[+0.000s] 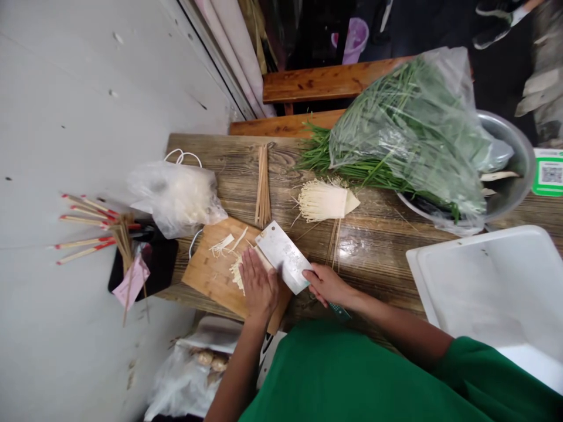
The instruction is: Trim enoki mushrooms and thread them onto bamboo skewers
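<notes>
My left hand (258, 284) lies flat, fingers stretched out, over a bunch of enoki mushrooms (237, 273) on the wooden cutting board (211, 272). Its palm covers most of that bunch. In my right hand (329, 284) is a cleaver (285, 257), gripped by its green handle, the broad blade right beside the left hand at the board's right side. Loose enoki strands (223, 245) are scattered on the board's upper part. Beyond the blade, a larger enoki bundle (328, 200) rests on the table, partly on a few thin skewers (334, 243).
Bamboo skewers (263, 187) lie in a bundle behind the board. A plastic bag (182, 196) and a black holder with red-tipped sticks (165, 255) are at left. Bagged green chives (396, 129) lean over a metal bowl (521, 176); a white tub (488, 281) stands right.
</notes>
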A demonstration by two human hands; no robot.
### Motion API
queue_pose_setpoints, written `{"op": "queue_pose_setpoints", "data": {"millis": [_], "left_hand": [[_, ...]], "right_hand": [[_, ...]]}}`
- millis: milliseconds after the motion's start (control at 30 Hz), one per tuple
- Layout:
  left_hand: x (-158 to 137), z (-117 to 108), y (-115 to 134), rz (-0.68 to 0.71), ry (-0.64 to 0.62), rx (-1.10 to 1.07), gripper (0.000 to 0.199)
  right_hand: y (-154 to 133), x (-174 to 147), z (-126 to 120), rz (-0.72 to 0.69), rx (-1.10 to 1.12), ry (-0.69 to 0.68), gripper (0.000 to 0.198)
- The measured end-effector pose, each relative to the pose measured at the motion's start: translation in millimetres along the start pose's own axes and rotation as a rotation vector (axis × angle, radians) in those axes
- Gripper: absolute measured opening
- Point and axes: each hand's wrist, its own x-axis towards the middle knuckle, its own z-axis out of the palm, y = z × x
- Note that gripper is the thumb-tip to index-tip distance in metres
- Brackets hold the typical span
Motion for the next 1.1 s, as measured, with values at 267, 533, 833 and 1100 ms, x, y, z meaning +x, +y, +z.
{"op": "queue_pose_setpoints", "data": {"millis": [267, 533, 833, 1100], "left_hand": [[3.3, 2.5, -0.4, 0.035, 0.015, -0.023, 0.062], [2.2, 6.6, -1.8, 0.043, 0.014, 0.009, 0.063], [2.3, 8.3, -2.5, 0.03, 0.014, -0.005, 0.065], [2.1, 9.8, -1.2, 0.011, 0.031, -0.04, 0.063]], "right_hand": [[-3.3, 0.4, -0.7, 0.022, -0.008, -0.02, 0.017], [-0.6, 1.5, -1.2, 0.018, -0.034, -0.03, 0.017], [2.5, 3.1, -1.5, 0.024, -0.083, -0.033, 0.017], [-0.2, 3.6, 1.6, 0.006, -0.178, -0.007, 0.02]]}}
